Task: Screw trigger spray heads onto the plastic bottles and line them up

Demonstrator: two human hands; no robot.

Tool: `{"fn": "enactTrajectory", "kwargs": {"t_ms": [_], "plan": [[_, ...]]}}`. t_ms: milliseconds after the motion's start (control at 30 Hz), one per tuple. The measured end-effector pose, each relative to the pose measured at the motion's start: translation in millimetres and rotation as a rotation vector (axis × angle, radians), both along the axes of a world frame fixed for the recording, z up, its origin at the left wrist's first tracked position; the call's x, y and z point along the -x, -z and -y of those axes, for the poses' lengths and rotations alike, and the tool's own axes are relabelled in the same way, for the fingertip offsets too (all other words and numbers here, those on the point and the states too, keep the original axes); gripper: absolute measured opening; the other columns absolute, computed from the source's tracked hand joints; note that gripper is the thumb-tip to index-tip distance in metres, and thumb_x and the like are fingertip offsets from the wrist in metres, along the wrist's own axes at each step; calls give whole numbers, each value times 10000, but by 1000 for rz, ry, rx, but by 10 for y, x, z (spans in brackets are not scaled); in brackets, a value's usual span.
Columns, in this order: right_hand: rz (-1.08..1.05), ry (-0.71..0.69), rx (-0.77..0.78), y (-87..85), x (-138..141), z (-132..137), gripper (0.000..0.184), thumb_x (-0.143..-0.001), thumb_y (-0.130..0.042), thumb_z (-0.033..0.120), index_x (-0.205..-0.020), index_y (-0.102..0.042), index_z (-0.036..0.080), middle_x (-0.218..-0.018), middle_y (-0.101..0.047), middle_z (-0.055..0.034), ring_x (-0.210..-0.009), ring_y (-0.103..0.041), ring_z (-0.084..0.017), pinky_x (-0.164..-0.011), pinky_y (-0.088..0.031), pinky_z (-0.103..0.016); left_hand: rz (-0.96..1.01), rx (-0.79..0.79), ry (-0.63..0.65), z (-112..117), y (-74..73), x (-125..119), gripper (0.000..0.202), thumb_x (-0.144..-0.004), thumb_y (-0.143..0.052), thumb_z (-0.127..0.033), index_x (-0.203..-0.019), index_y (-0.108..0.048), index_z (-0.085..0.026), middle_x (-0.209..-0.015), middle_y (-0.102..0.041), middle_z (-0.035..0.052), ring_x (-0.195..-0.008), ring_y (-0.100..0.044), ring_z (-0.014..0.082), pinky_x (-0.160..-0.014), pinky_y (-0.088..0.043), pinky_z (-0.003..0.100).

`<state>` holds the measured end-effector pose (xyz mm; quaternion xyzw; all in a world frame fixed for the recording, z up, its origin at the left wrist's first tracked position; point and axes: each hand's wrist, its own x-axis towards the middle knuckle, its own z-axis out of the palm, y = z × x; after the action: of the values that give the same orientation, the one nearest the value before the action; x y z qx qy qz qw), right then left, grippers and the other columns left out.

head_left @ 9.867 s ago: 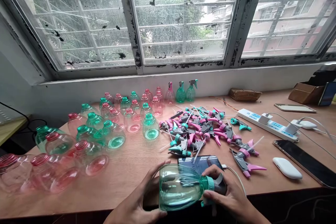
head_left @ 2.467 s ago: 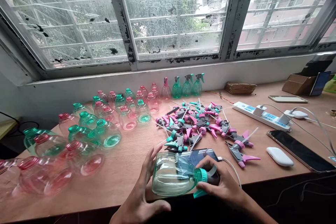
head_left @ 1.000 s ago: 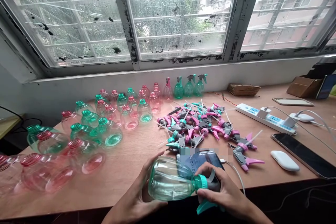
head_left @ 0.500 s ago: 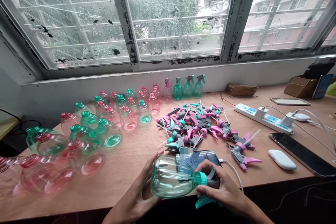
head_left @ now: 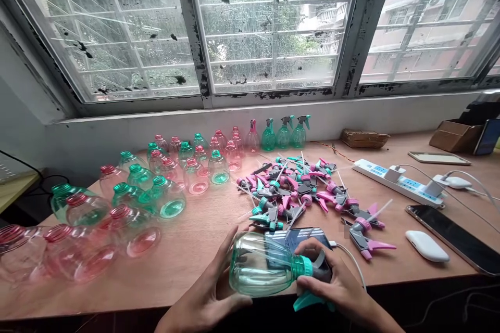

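A clear green spray bottle (head_left: 261, 265) lies on its side in the air at the table's front edge, its neck to the right. Around its base and lower side is my left hand (head_left: 219, 286), with the thumb beneath. My right hand (head_left: 338, 283) grips the grey and teal spray head (head_left: 321, 273) at the bottle's neck, thumb and fingers by the teal collar (head_left: 305, 266). The teal trigger (head_left: 310, 301) hangs below. A dip tube shows faintly inside the bottle. Behind it lies a phone (head_left: 300, 239), partly hidden, with a white cable plugged in.
Several open pink and green bottles (head_left: 172, 203) stand at left. A pile of loose spray heads (head_left: 292, 187) covers the middle. Bottles with heads fitted (head_left: 284, 135) stand by the wall. At right are a power strip (head_left: 398, 182), a dark phone (head_left: 449, 237) and a white case (head_left: 426, 246).
The view has shifted slightly, so the table's contents appear a little further right. Both hands keep the same hold on the bottle and spray head.
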<state>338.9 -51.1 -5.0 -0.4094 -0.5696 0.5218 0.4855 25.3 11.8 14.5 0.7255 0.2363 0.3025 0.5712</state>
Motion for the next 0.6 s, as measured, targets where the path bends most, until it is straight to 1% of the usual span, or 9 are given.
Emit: {"fn": "enactTrajectory", "kwargs": {"t_ms": [67, 167, 233, 367, 433, 467, 533, 600], "plan": [[-3, 29, -16, 29, 16, -11, 361, -881, -906, 435, -1102, -685, 255, -942, -667, 0, -767, -723, -191, -685, -615, -287, 15, 50, -3, -4, -16, -1, 1067, -914, -869, -302, -1690, -183, -557, -1857, -212, 23, -1710, -186, 374, -1365, -241, 606], [-41, 86, -10, 53, 56, -12, 375, -832, -945, 436, -1055, -713, 242, -877, -661, 15, -727, -690, -173, -642, -591, -255, 56, 122, -13, -5, -46, -13, 966, -863, -915, -351, -1647, -375, -516, -1825, -308, 46, -1691, -248, 394, -1347, -297, 596], [-72, 121, -7, 52, 81, 0, 376, -812, -961, 432, -1039, -729, 241, -889, -665, 16, -713, -686, -161, -639, -591, -246, 62, 148, -41, -5, -50, -23, 958, -821, -949, -361, -1624, -441, -480, -1794, -374, 71, -1674, -291, 411, -1337, -318, 599], [-104, 134, -12, 60, 102, 32, 362, -819, -955, 440, -1029, -732, 248, -890, -669, 11, -700, -704, -167, -625, -601, -249, 62, 220, -101, -5, -16, -25, 1026, -740, -1002, -397, -1616, -467, -431, -1748, -449, 119, -1621, -392, 451, -1287, -394, 631], [-99, 126, -15, 82, 93, 42, 355, -829, -946, 444, -1030, -730, 248, -883, -675, 12, -693, -706, -165, -616, -593, -246, 71, 205, -103, -3, 6, -15, 1019, -745, -996, -417, -1617, -470, -416, -1741, -460, 124, -1600, -429, 444, -1286, -396, 626], [-95, 122, -14, 96, 84, 45, 354, -832, -943, 447, -1032, -729, 247, -885, -682, 12, -688, -709, -163, -615, -589, -246, 78, 179, -95, -1, 16, -9, 1009, -756, -991, -410, -1618, -468, -421, -1749, -449, 116, -1605, -424, 433, -1295, -388, 613], [-89, 117, -6, 121, 62, 49, 367, -835, -937, 457, -1041, -721, 244, -890, -709, 8, -689, -722, -168, -622, -581, -252, 93, 139, -57, 9, 35, 0, 1009, -792, -975, -354, -1630, -427, -473, -1785, -394, 82, -1622, -409, 404, -1299, -396, 572], [-82, 97, 14, 137, 44, 54, 388, -850, -921, 478, -1062, -698, 243, -842, -739, 5, -687, -739, -185, -626, -569, -262, 111, 140, 5, 23, 48, 2, 987, -869, -918, -286, -1637, -356, -549, -1813, -342, 52, -1618, -428, 375, -1269, -446, 535]]}}
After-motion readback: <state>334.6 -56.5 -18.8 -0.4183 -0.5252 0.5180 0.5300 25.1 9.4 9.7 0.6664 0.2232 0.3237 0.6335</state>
